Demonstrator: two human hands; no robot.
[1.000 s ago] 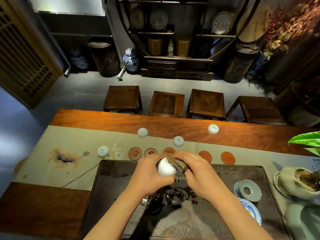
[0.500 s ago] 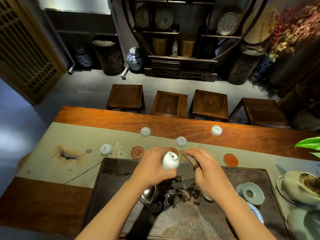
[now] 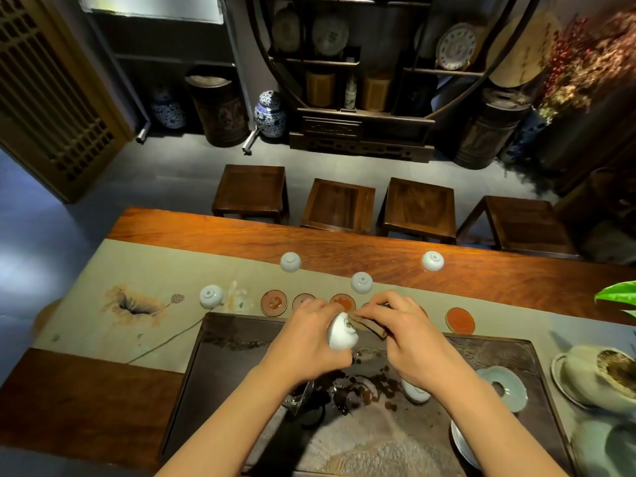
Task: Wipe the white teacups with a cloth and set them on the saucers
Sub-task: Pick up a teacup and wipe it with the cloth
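My left hand (image 3: 311,342) is wrapped around a white cup (image 3: 340,332), tipped on its side over the far edge of the dark tray (image 3: 234,359), mouth turned toward my right. My right hand (image 3: 409,335) pinches a folded brown cloth (image 3: 370,324), its tip pressed at the cup's rim. Both hands meet above the tray, just near the row of saucers.

Four more cups sit upside down past my hands: one (image 3: 211,296) at the left on the runner (image 3: 103,266) beside a small pale figurine (image 3: 237,297), one (image 3: 290,262) farther back, one (image 3: 361,282) just beyond my fingers, and one (image 3: 432,261) on the bare wood of the table (image 3: 344,242). Another cup (image 3: 414,392) lies on the tray, partly hidden under my right wrist.

The saucers run along the tray's far edge: one (image 3: 274,302) clear, the next (image 3: 303,301) and a third (image 3: 343,302) partly covered by my left hand, and an orange one (image 3: 460,320) well off to the right. None of them carries a cup.

A pale green ring lid (image 3: 502,387) rests on the tray's right side
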